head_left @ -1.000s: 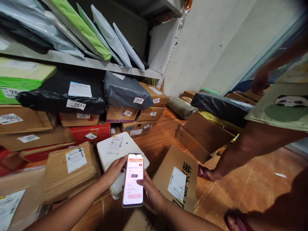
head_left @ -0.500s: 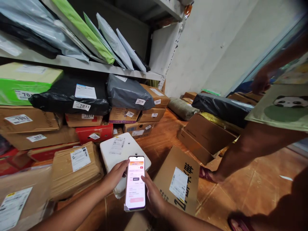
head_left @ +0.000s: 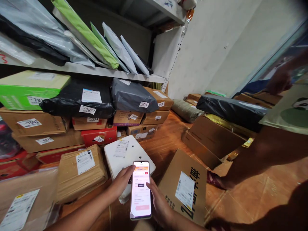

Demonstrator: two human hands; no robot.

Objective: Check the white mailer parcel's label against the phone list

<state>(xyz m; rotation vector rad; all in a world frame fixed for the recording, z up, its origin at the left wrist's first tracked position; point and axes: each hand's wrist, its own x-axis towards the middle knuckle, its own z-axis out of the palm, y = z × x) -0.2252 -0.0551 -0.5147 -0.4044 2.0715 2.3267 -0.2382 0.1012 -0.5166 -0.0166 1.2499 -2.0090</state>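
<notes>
A smartphone (head_left: 141, 192) with a lit white and pink screen is held upright between my two hands. My left hand (head_left: 122, 181) grips its upper left edge, the thumb near the top corner. My right hand (head_left: 158, 200) clasps the right edge, with its thumb at the screen's side. A small dark pop-up shows in the middle of the screen; its text is too small to read. Behind the phone lies a white foam box (head_left: 130, 154) with a shipping label. To the right is a brown carton (head_left: 168, 176) with large black characters and a label.
Numbered parcels, among them a black bag (head_left: 72, 104) and a green box (head_left: 16, 96), are stacked under a white shelf (head_left: 103, 71) of mailers. A taped carton (head_left: 67, 179) sits at left. At right a person's leg (head_left: 250, 154) stands beside an open brown box (head_left: 216, 138).
The view has shifted slightly, so most things appear a little further right and lower. The person at right has moved slightly. Both hands keep the same hold on the phone.
</notes>
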